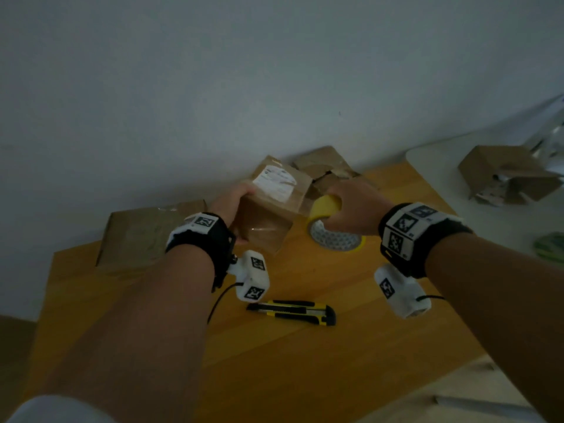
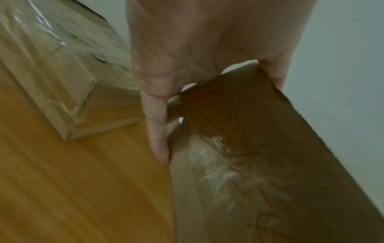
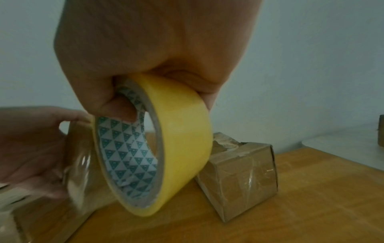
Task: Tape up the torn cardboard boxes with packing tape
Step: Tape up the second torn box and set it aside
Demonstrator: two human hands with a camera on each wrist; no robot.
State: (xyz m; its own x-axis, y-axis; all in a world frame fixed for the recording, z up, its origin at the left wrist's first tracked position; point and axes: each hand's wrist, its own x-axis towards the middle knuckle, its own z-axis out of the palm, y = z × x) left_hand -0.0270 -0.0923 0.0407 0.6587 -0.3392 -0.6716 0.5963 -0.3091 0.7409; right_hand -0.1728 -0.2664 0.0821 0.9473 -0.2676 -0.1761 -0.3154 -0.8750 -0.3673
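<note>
A small brown cardboard box [image 1: 268, 209] with a white label is tilted up above the wooden table [image 1: 305, 361]. My left hand [image 1: 235, 206] grips its left side, thumb [image 2: 156, 125] along one face. In the left wrist view the box [image 2: 259, 156] shows shiny tape over a crumpled patch. My right hand [image 1: 351, 206] holds a yellow roll of packing tape [image 1: 325, 206] just right of the box, fingers through the core. In the right wrist view the tape roll [image 3: 182, 148] hangs from my fingers, and a clear strip runs from it toward the box on the left.
A yellow and black utility knife [image 1: 293, 311] lies on the table near me. A larger taped box [image 1: 143, 233] sits at the left, more boxes [image 1: 326, 169] by the wall. A taped box [image 3: 241, 171] stands behind the roll. An open box [image 1: 503, 175] rests on the white side table.
</note>
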